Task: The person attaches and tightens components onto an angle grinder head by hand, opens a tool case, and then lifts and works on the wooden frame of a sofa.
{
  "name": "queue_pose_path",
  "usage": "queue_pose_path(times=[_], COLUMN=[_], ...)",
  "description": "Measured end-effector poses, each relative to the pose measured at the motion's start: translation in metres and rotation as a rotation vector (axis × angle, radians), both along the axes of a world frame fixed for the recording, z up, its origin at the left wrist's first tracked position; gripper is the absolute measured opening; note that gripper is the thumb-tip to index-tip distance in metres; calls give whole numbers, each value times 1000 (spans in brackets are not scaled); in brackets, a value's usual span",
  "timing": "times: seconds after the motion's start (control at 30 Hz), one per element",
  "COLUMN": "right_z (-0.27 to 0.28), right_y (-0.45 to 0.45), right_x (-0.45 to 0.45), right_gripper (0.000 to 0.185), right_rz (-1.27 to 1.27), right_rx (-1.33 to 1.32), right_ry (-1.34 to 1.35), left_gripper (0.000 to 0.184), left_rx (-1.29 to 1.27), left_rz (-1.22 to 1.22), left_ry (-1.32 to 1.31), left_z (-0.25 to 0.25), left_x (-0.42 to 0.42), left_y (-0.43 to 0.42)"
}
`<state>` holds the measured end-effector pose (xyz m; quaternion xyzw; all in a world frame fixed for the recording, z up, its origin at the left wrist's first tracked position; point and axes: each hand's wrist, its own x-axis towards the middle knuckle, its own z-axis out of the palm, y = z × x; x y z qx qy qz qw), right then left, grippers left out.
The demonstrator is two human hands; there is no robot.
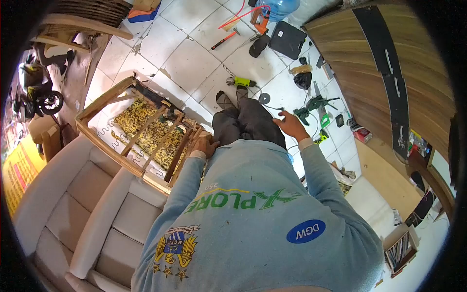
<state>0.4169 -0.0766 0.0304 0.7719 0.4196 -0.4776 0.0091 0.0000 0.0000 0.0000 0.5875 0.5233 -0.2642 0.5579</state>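
Observation:
A wooden frame (109,152) with slats and zigzag springs leans at my left side, patterned yellow-and-black fabric showing through it. My left hand (205,146) grips its near right end, close to my left thigh. Beside my right thigh, my right hand (292,125) hangs in the air, fingers apart, holding nothing. On the floor by my feet lies a green angle grinder (242,82), with a round disc (264,98) to its right.
Grey cushioned seats (95,187) stand at the left. Around the tiled floor (192,65) lie a hammer (225,39), a black case (287,40), a dark green tool (316,103) and cables. A wood-grain cabinet (362,63) lines the right; a toy motorcycle (39,92) is far left.

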Motion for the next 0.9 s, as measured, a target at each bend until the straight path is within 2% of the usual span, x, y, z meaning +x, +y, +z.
queue_pose_path(times=[0.03, 0.07, 0.1, 0.17, 0.2, 0.23, 0.27, 0.33, 0.37, 0.4, 0.47, 0.53, 0.57, 0.6, 0.63, 0.7, 0.77, 0.9], right_z=[8, 15, 2, 12, 14, 14, 52, 59, 45, 21, -76, -193, -234, -274, -327, -445, -525, -626], right_y=[3, 11, 1, -5, -20, -31, -12, -4, 4, 15, 63, 100, 127, 151, 168, 170, 175, 188], right_x=[-10, -21, -41, -37, -28, -18, -10, 4, 16, 22, 20, 10, 5, 2, 1, -14, -28, -48], right_gripper=[79, 82, 73, 56, 48, 41, 34, 34, 35, 36, 38, 37, 38, 40, 38, 35, 39, 43], right_rz=[78, 83, 150, 157, 189, 223, 372, 352, 360, 254, 56, -1, 5, 9, 63, 183, 317, 482], right_rx=[-61, -295, -238, -256, -273, -277, -275, -464, -548, -403, -95, 326, 248, 170, 158, 116, 169, 236], right_ry=[-102, -66, -72, 33, 178, 316, 296, 351, 344, 255, 100, -66, -33, -5, -73, -200, -345, -492], left_gripper=[52, 47, 44, 38, 37, 41, 46, 55, 59, 64, 72, 76, 79, 93, 98, 107, 114, 108], left_rx=[55, 113, 182, 294, 381, 318, 256, 78, 67, 54, 177, 388, 486, 514, 600, 749, 818, 1034], left_rz=[12, 24, 63, 152, 366, 520, 668, 186, 86, -19, 33, 180, 250, 211, 159, 63, 235, 341], left_ry=[-40, -82, -76, -174, -238, -402, -577, -360, -284, -213, -100, -102, -104, -7, 142, 454, 436, 325], left_z=[-4, -7, 5, 18, 27, 48, 59, 55, 36, 18, -65, -141, -178, -217, -242, -258, -300, -369], left_x=[-3, -8, -22, -14, -18, -16, -11, -51, -49, -47, -27, 6, 24, 39, 59, 94, 87, 71], left_y=[-4, -5, 2, 3, -3, 4, 17, 27, 30, 32, 45, 64, 71, 82, 96, 122, 145, 164])
